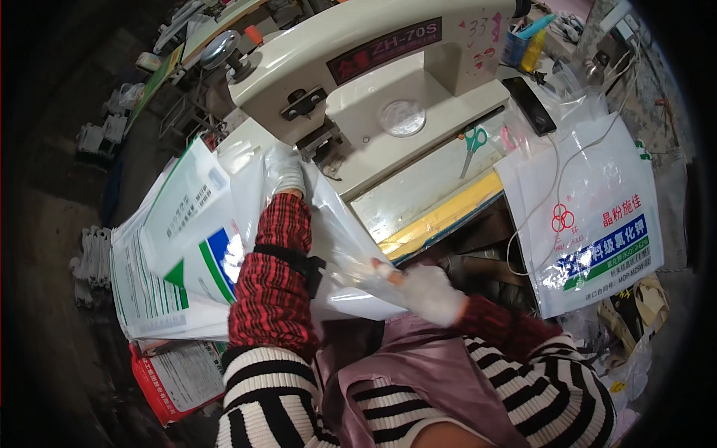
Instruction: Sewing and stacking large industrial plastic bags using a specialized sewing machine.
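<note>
A white industrial sewing machine [403, 67] stands in front of me, its needle and presser foot [321, 142] at the left end. My left hand [286, 178], in a white glove, lies on a white woven sack [340, 216] beside the presser foot; its fingers are mostly hidden among plastic folds. Across the sack's near part runs a clear plastic liner [340, 257]. At the right end of this plastic, near my lap, my gloved right hand [432, 293] is closed on the liner, with bare fingertips showing and slight blur.
Printed white sacks [187, 246] are heaped at the left, above a red-edged sack [179, 381]. Another printed sack [597, 224] hangs over the right side, with a cable across it. Green-handled scissors [472, 145] and a black phone [530, 104] lie on the machine table.
</note>
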Available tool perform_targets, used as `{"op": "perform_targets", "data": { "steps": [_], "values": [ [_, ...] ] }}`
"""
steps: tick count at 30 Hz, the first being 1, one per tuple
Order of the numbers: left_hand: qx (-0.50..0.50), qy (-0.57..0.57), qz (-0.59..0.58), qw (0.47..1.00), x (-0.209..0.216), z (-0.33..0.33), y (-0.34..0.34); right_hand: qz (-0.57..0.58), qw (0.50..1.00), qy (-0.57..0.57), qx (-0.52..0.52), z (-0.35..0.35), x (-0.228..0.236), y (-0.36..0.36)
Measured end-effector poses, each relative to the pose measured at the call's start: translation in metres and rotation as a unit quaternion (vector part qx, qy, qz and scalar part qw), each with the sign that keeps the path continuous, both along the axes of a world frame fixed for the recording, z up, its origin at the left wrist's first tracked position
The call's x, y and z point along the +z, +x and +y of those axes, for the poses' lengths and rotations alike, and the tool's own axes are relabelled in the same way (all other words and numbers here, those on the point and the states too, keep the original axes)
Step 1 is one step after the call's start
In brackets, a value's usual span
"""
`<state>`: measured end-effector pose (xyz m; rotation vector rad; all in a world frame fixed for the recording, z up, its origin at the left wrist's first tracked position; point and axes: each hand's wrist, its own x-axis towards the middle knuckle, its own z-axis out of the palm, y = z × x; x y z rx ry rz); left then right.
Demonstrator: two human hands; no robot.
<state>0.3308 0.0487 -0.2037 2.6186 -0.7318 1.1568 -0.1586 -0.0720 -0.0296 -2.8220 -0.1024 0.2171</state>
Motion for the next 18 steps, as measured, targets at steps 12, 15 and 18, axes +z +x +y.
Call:
{"op": "perform_targets", "data": {
  "steps": [12, 15, 18],
  "values": [
    [-0.286, 0.503, 0.556, 0.597, 0.202, 0.097, -0.228, 0.097, 0.811, 0.551, -0.171, -0.074, -0.038, 0.196],
    [-0.250, 0.544, 0.528, 0.602, 0.199, 0.084, -0.264, 0.020, 0.881, 0.447, -0.151, -0.063, -0.035, 0.186],
    [-0.148, 0.254, 0.534, 0.793, 0.219, 0.040, -0.265, -0.124, 0.938, 0.301, -0.117, -0.061, -0.045, 0.170]
  ]
}}
